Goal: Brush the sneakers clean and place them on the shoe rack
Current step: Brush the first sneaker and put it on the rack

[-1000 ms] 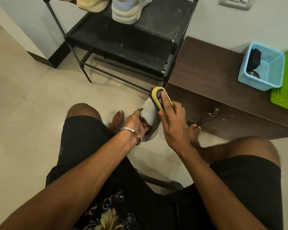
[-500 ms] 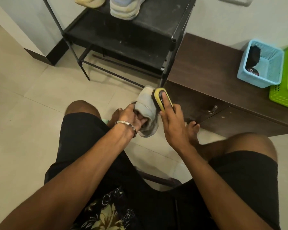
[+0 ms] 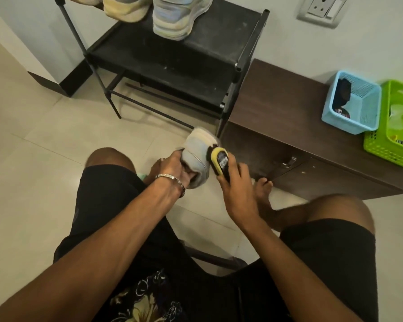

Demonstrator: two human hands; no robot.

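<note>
From the head view, your left hand [image 3: 172, 169] grips the grey sneaker [image 3: 197, 154] above the floor, fingers tucked inside its opening. Your right hand [image 3: 234, 182] holds the yellow brush [image 3: 220, 159] against its side, below the shoe rack [image 3: 219, 31].

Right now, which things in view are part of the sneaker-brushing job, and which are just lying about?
In the job:
- sneaker, held by left hand
- yellow brush, in right hand
- shoe rack
- pale sneaker on rack

Lying about:
- blue basket
- green basket
- brown cabinet
- wall socket
</note>
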